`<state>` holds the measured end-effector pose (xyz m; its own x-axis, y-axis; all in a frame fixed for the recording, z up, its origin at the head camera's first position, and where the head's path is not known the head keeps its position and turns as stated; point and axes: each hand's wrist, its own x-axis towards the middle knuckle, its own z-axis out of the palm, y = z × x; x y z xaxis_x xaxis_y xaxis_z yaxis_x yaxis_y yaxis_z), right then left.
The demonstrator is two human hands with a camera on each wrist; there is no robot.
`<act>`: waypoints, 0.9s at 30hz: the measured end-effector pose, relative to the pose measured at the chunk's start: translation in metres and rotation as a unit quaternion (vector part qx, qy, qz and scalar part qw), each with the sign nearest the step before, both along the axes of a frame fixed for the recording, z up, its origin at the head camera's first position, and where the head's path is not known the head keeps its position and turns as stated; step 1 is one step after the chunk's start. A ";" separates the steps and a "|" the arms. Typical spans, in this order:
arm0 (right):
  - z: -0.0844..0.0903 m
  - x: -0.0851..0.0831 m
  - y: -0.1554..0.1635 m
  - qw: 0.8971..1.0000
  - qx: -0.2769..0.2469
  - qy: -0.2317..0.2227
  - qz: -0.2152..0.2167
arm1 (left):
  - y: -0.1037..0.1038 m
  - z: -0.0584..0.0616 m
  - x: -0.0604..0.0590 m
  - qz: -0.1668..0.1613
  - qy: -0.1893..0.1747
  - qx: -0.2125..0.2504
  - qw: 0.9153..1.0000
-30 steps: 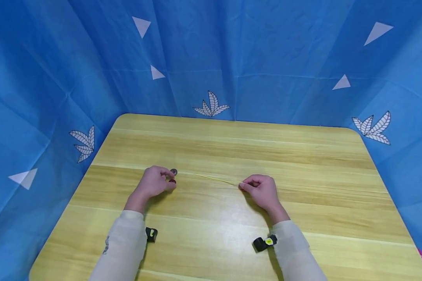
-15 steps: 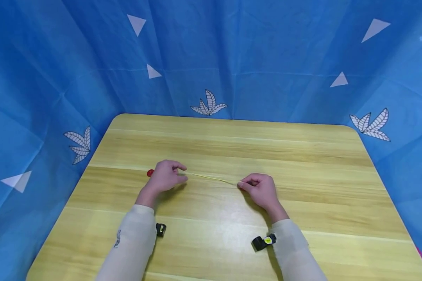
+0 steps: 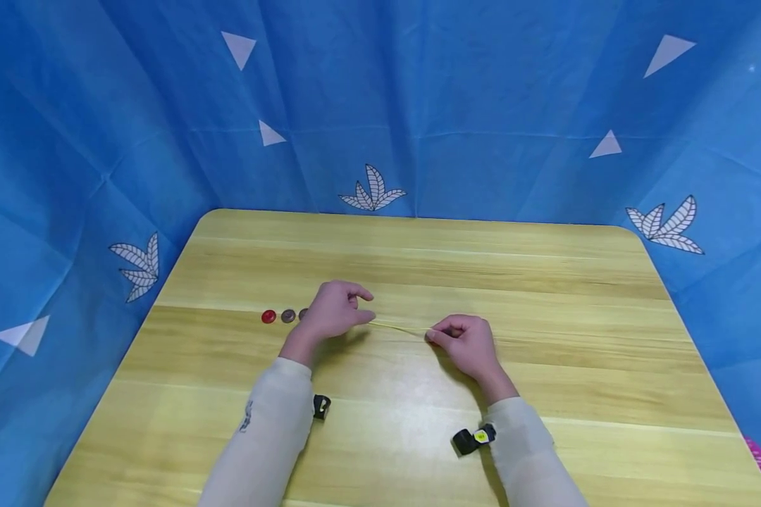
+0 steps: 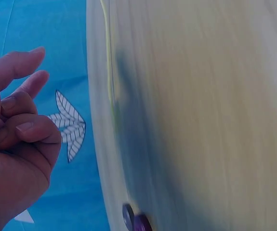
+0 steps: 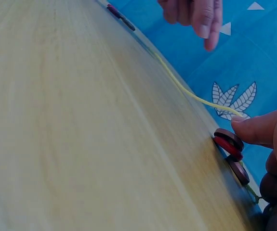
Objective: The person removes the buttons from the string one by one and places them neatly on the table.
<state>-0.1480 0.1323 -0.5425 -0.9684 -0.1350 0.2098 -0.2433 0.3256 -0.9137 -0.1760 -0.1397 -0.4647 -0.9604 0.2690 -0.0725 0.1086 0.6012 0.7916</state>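
Two hands work a thin yellow string [image 3: 401,328] lying on a wooden table [image 3: 545,282]. Nearest, the right hand [image 3: 466,343] pinches the string's end, buttons [image 5: 229,142] threaded beside its fingertips. Light and limp, the string seems best gripped near an end. Beyond, the left hand [image 3: 333,310] hovers loosely curled, holding nothing. Farther left of the string lie loose buttons [image 3: 269,317].

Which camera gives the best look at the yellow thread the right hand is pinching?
The right wrist view: the yellow thread runs sharp across the table to the right hand, beside stacked buttons. The head view shows it only as a faint line between the hands; the left wrist view shows a short blurred stretch.
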 end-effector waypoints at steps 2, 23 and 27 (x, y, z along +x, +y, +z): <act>0.000 0.000 0.000 1.000 -0.001 -0.004 0.000 | 0.007 -0.001 -0.001 -0.007 0.003 0.001 1.000; 0.038 0.015 -0.006 0.999 -0.027 -0.009 0.023 | 0.068 -0.017 -0.005 -0.091 -0.033 -0.047 0.994; 0.038 0.015 -0.006 0.999 -0.027 -0.009 0.022 | 0.072 -0.020 -0.007 -0.093 -0.030 -0.064 0.993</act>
<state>-0.1329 0.1262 -0.5044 -0.9655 -0.1663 0.2005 -0.2396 0.2646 -0.9341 -0.1825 -0.0676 -0.4847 -0.8880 0.4261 -0.1728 0.1819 0.6707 0.7191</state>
